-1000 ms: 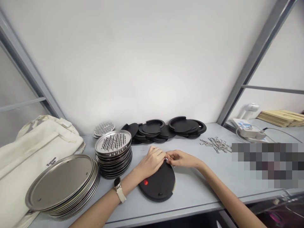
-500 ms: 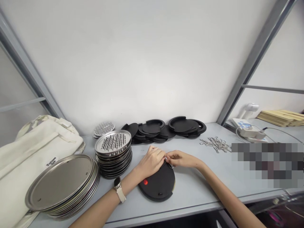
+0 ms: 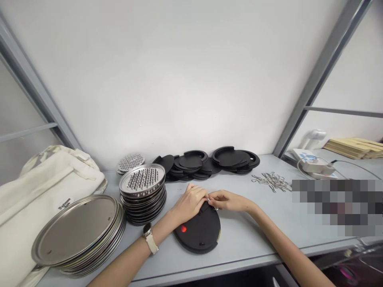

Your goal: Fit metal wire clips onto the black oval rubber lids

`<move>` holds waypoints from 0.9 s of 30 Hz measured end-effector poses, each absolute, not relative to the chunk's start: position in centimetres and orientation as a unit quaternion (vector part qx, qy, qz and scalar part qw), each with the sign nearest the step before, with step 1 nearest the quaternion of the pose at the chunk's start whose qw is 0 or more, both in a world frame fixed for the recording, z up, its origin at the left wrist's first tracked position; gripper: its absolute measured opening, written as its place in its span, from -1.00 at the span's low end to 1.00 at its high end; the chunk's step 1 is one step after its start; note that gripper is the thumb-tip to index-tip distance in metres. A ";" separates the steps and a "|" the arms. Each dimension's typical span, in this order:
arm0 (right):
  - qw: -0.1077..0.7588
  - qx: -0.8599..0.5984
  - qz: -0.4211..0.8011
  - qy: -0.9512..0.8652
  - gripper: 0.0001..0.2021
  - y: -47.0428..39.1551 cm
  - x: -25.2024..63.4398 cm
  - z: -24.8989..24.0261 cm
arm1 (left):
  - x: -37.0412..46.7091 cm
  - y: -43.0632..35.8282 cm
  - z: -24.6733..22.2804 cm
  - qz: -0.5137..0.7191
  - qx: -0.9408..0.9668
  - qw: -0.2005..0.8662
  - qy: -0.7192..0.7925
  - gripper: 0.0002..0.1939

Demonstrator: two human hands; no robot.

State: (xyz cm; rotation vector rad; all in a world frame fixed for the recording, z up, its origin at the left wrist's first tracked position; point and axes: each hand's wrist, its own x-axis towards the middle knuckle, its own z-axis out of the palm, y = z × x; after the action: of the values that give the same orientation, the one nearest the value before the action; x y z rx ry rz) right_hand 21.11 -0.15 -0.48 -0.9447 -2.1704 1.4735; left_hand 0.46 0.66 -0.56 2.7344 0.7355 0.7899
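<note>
A black round disc (image 3: 199, 235) with a red spot near its left edge lies flat on the table in front of me. My left hand (image 3: 193, 202) is closed over its upper left edge, fingertips pressed together at the top. Opposite it, my right hand (image 3: 226, 200) pinches a small metal wire hook (image 3: 216, 208) at the disc's upper right edge. The hook's inner end is hidden between the fingertips of both hands. To the left stands a stack of round grater plates (image 3: 143, 179) with black rims below the top one.
Black rings and discs (image 3: 191, 161) are piled along the wall. Loose wire hooks (image 3: 272, 181) lie at right. Round metal trays (image 3: 79, 227) are stacked at left beside a cream bag (image 3: 36, 187). A white box with cables (image 3: 308, 159) stands at far right.
Both hands stay at the disc's top edge. The fingers have shifted slightly, and the wire hook's loop now lies flatter and shows less.
</note>
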 end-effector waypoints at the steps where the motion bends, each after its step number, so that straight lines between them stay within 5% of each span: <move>1: 0.174 -0.333 0.521 -0.766 -0.60 -0.2 21.1 -0.5 | 0.5 0.7 -0.5 0.268 0.924 0.109 0.250 -0.86; 27: 0.175 -0.334 0.519 -0.767 -0.65 -0.1 21.2 -0.5 | 0.5 0.7 -0.6 0.242 0.939 0.041 0.240 -0.87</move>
State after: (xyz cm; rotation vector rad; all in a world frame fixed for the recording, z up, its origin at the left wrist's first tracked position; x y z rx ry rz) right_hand 21.16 -0.14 -0.53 -0.9452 -2.1723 1.4716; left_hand 0.47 0.74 -0.61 2.8765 0.7340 0.7410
